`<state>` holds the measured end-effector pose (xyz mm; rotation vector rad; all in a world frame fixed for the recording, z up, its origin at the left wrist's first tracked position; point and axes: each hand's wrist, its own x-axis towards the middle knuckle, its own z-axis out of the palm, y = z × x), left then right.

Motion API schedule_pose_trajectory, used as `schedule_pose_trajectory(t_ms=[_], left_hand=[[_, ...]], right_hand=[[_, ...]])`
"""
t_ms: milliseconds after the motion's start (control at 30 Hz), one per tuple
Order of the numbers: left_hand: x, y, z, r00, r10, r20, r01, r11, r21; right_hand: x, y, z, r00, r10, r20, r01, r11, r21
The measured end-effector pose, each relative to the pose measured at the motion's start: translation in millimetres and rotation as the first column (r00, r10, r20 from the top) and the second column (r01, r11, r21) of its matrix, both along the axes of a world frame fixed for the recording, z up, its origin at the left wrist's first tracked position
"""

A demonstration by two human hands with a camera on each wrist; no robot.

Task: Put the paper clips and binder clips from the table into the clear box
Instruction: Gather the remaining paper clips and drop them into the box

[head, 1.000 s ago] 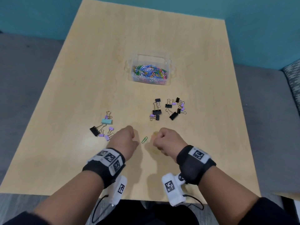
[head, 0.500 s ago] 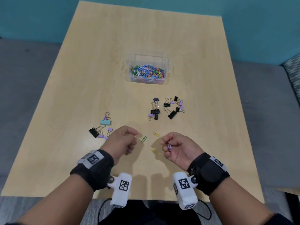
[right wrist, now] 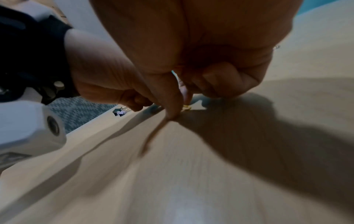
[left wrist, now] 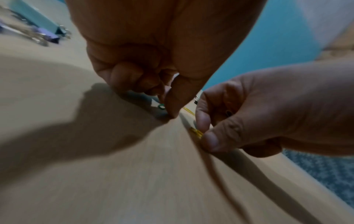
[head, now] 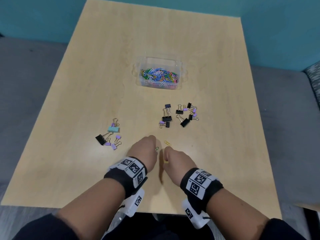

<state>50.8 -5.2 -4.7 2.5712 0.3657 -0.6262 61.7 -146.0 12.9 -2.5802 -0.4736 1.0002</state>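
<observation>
The clear box (head: 159, 61), holding several coloured paper clips, stands at the table's middle. Near the front edge both hands are knuckles-up on the tabletop. My left hand (head: 149, 149) (left wrist: 167, 109) pinches a green paper clip (head: 156, 148) (left wrist: 161, 106) against the wood with thumb and forefinger. My right hand (head: 170, 159) (right wrist: 182, 109) pinches a yellow paper clip (head: 165, 161) (left wrist: 196, 132) (right wrist: 187, 107) the same way. A second yellow paper clip (head: 167, 143) lies loose just beyond the hands. Whatever else the curled right fingers hold is hidden.
Two loose groups of binder clips lie on the wooden table (head: 225, 153): black, purple and one teal at the left (head: 109, 135), black and purple ones right of centre (head: 180, 115). Grey seating surrounds the table, and a teal wall stands behind it.
Both hands have turned knuckles-up and dropped to the table. The left has closed on the green clip; the right, which held a clip up half a second ago, now pinches the near yellow one.
</observation>
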Motion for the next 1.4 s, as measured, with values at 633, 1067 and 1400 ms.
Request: schedule_pose_trajectory(t_ms=[633,1067,1400], left_hand=[[9,33,11,0.613,0.492,-0.618,-0.633,-0.163,-0.757],[51,-4,-1,0.990,-0.142,0.021,0.143,0.973,-0.181],[66,-18,14,0.814,-0.573,-0.090,0.575,0.818,-0.003]], right_hand=[[14,-14,-2,0.507,-0.462,-0.728,0.826,0.503,0.256],[58,-35,33,0.236,0.052,-0.970,0.972,-0.002,0.236],[112,-28,24,0.093,-0.287,-0.953,0.990,-0.076,0.119]])
